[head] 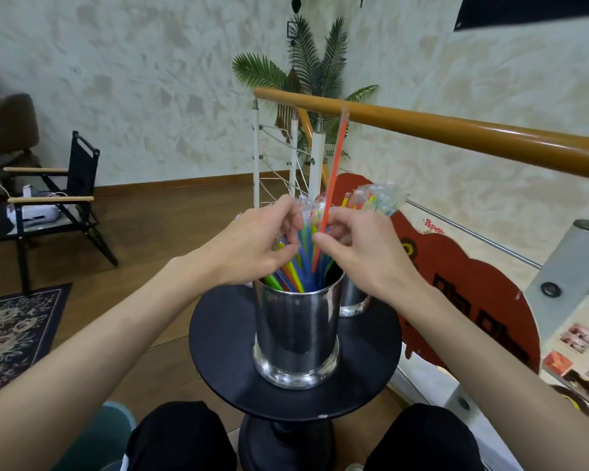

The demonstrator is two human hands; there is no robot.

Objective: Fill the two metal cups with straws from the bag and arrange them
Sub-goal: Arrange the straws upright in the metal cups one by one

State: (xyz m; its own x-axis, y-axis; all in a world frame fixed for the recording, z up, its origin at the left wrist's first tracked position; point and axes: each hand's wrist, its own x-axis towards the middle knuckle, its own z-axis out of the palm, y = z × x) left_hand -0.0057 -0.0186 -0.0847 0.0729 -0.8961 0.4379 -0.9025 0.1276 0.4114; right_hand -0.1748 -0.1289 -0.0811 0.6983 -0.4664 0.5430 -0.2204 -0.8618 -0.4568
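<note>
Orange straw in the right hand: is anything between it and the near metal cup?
Nothing separate blocks it. The orange straw, pinched by the right hand, already points down into the near metal cup. Only the straws already in the cup crowd the opening, with the left hand gripping them.

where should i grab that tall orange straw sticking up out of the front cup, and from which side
Pinch the orange straw on its bare shaft just above the other straws, coming from the right, where the right hand already sits. It stands nearly upright, well clear of the bundle in the front metal cup, so its upper length is free.
</note>
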